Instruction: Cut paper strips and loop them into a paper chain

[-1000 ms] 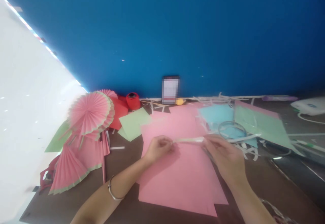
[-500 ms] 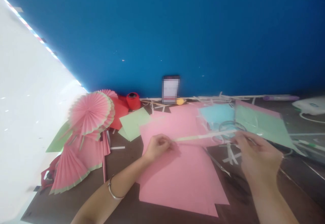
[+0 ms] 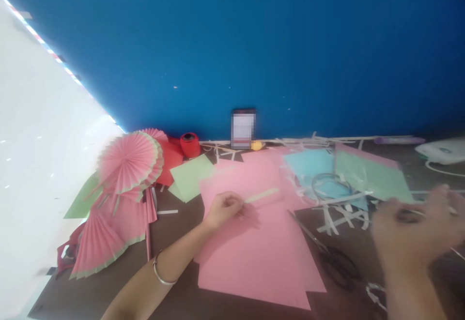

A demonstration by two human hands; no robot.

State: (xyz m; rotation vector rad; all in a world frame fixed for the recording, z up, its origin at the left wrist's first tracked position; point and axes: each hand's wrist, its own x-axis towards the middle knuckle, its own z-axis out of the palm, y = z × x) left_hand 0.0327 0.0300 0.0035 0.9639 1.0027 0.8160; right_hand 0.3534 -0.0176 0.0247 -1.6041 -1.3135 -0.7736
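My left hand (image 3: pixel 227 208) is closed in a pinch on a short pale green paper strip (image 3: pixel 262 195), which points right above the pink sheets (image 3: pixel 254 257). To the right, my right hand (image 3: pixel 416 228) is smeared by motion over the table's right side, so its grip does not show clearly. Dark-handled scissors (image 3: pixel 339 264) lie between that hand and the pink sheets, blades toward the paper. White paper strips (image 3: pixel 332 220) lie in a loose heap beyond the scissors, near a clear ring-shaped roll (image 3: pixel 331 185).
Pleated pink fans with green edges (image 3: pixel 127 160) stand at the left, near a red roll (image 3: pixel 190 144). Light green sheets (image 3: pixel 192 177), a blue sheet (image 3: pixel 308 161) and a plastic-wrapped green pack (image 3: pixel 370 175) lie behind. A purple pen (image 3: pixel 399 140) rests by the blue wall (image 3: pixel 232 44).
My right hand has moved right, away from the strip. A white length that stretched between both hands now lies on the heap. My left hand stays put with the short green strip.
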